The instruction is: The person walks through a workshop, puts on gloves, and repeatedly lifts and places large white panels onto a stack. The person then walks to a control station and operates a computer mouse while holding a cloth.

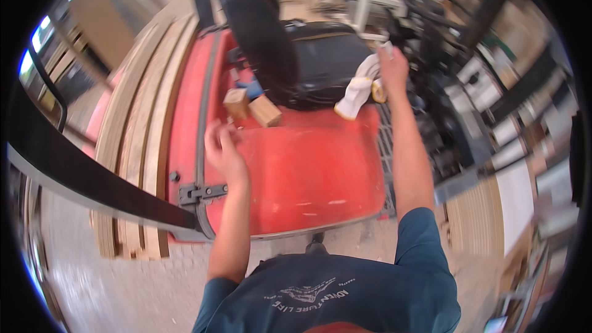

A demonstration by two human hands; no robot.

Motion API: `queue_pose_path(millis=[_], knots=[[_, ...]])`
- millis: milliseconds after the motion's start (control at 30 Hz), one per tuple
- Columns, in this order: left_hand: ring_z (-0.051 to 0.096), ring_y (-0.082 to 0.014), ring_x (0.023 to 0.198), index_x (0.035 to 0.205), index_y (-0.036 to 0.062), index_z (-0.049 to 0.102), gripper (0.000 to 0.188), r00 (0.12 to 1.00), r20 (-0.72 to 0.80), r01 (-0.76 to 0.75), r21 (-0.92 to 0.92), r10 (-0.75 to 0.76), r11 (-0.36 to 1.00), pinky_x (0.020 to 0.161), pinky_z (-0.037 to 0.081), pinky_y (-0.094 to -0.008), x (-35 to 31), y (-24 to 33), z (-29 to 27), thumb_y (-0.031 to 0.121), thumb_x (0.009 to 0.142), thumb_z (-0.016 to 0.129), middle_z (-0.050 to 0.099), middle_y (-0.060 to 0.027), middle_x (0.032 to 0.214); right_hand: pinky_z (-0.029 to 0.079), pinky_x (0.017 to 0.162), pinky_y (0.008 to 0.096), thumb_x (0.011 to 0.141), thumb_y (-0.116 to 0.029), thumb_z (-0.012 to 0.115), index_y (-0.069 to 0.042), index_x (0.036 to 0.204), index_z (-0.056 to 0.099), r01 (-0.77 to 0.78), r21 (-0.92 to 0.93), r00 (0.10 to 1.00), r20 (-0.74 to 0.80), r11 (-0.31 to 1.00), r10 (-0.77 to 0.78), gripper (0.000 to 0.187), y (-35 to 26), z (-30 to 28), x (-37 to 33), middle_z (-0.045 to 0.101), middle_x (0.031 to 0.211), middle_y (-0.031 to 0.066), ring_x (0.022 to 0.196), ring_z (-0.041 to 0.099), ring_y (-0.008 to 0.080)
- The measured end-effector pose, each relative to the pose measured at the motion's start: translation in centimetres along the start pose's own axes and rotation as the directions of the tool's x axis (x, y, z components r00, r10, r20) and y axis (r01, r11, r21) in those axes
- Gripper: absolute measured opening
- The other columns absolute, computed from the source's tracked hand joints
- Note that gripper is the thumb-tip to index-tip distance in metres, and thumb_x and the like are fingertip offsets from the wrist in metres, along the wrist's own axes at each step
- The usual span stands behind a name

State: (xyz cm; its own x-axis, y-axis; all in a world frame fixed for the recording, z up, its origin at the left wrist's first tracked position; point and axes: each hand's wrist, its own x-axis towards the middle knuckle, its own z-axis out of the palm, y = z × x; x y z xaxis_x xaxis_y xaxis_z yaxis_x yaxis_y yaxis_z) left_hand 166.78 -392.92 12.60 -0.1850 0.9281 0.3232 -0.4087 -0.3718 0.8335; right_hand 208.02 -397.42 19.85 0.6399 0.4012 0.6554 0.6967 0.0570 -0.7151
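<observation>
My right hand [393,69] is closed on a pair of white work gloves [355,96] with yellow-edged cuffs. They hang beside the black seat [330,65] of a red forklift. My left hand [226,153] is over the forklift's red cover [308,169], its fingers loosely curled and apart, with nothing seen in them. Just beyond those fingers lie two small wooden blocks [266,111], and a blue item [253,90] that I cannot make out sits against them. Motion blurs both hands a little.
Long wooden boards [140,142] lie along the forklift's left side. A dark frame post [92,160] curves across the left. Levers and the steering area [425,31] are at the far right. More stacked wood [475,216] stands at the right.
</observation>
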Motion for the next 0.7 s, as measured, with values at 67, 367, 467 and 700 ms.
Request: queue_pose_path(millis=[67, 367, 467, 700], knots=[[0.059, -0.0109, 0.073, 0.119, -0.0027, 0.057, 0.021, 0.982, -0.108, -0.145, 0.091, 0.155, 0.985, 0.067, 0.051, -0.0258, 6.7, -2.2, 2.1, 0.006, 0.101, 0.053, 0.062, -0.0054, 0.09, 0.052, 0.074, 0.0389, 0.094, -0.028, 0.067, 0.0, 0.1, 0.069, -0.036, -0.043, 0.996, 0.083, 0.998, 0.039, 0.029, 1.3, 5.0, 4.4, 0.072, 0.091, 0.0169, 0.08, 0.068, 0.0272], [0.069, -0.0355, 0.107, 0.124, 0.0056, 0.068, 0.038, 0.65, 0.629, -0.712, 0.701, -0.427, -0.051, 0.09, 0.054, -0.0442, 27.7, -25.1, 8.1, 0.019, 0.09, 0.057, 0.071, -0.0185, 0.117, 0.045, 0.097, 0.0479, 0.086, -0.039, 0.072, -0.01, 0.104, 0.075, 0.345, -0.33, 0.858, 0.49, 0.879, -0.153, 0.035, 10.8, 15.9, -1.3, 0.068, 0.117, 0.0147, 0.112, 0.062, 0.0348], [0.069, -0.0357, 0.107, 0.124, 0.0068, 0.068, 0.038, 0.585, 0.511, -0.743, 0.649, -0.63, -0.164, 0.09, 0.054, -0.0444, 30.2, -32.2, 9.3, 0.02, 0.09, 0.057, 0.071, -0.0183, 0.117, 0.044, 0.1, 0.0473, 0.084, -0.029, 0.074, -0.005, 0.107, 0.072, 0.38, -0.301, 0.905, 0.314, 0.875, -0.285, 0.033, 11.6, 16.0, -1.9, 0.065, 0.122, 0.0172, 0.115, 0.06, 0.035], [0.069, -0.036, 0.108, 0.124, 0.0095, 0.069, 0.04, 0.589, 0.422, -0.701, 0.691, -0.689, -0.176, 0.091, 0.054, -0.0449, 33.0, -35.8, 9.2, 0.021, 0.088, 0.056, 0.071, -0.018, 0.117, 0.042, 0.103, 0.0476, 0.085, -0.016, 0.067, -0.004, 0.106, 0.068, 0.423, -0.259, 0.905, 0.163, 0.868, -0.392, 0.025, 10.6, 15.4, -1.8, 0.064, 0.117, 0.0169, 0.114, 0.058, 0.0362]])
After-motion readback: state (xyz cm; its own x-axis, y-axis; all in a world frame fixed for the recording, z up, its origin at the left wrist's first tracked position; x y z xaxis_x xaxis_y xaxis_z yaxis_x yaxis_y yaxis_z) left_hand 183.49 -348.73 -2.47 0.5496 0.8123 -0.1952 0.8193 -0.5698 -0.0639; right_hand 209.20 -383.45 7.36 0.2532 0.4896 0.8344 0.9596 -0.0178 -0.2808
